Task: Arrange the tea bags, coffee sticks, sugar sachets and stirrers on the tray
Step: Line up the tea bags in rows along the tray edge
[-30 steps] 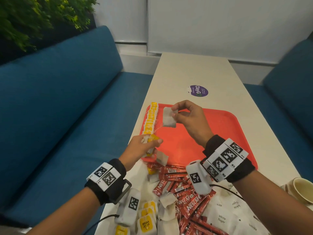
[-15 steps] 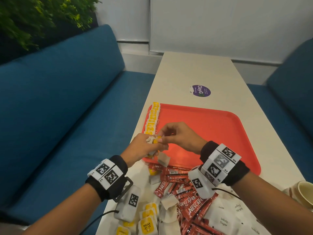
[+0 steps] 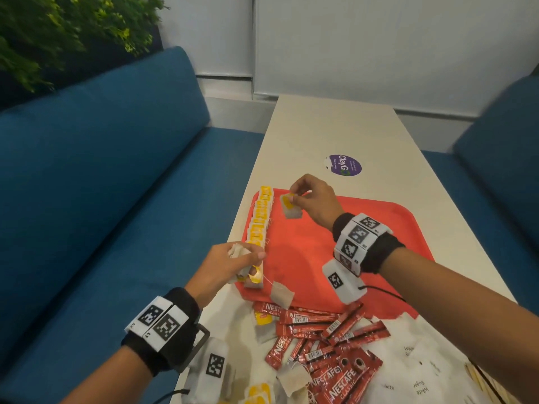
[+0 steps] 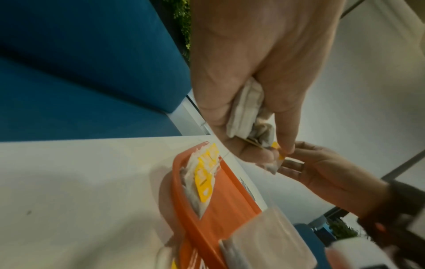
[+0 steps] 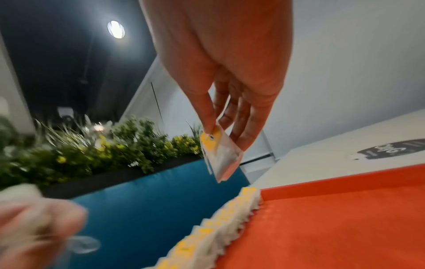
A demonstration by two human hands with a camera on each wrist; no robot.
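Note:
A red tray (image 3: 320, 258) lies on the pale table, with a row of yellow-tagged tea bags (image 3: 260, 218) along its left edge. My right hand (image 3: 294, 196) pinches one tea bag (image 3: 290, 209) by its yellow tag above the tray's far left part, beside the row; the right wrist view shows this bag (image 5: 220, 156) hanging from thumb and fingers. My left hand (image 3: 248, 259) grips a bunch of tea bags (image 4: 248, 109) at the tray's near left corner; one bag (image 3: 281, 297) dangles from it on a string. Red coffee sticks (image 3: 326, 345) and white sugar sachets (image 3: 408, 371) are piled near me.
More loose tea bags (image 3: 262, 392) lie at the table's near edge. A purple round sticker (image 3: 344, 165) is on the table beyond the tray. Blue sofas (image 3: 102, 199) flank the table on both sides. Wooden stirrers (image 3: 481, 383) show at the near right.
My right hand took a tea bag from the bunch in my left hand and carried it up and away toward the far end of the row. The left hand stayed put.

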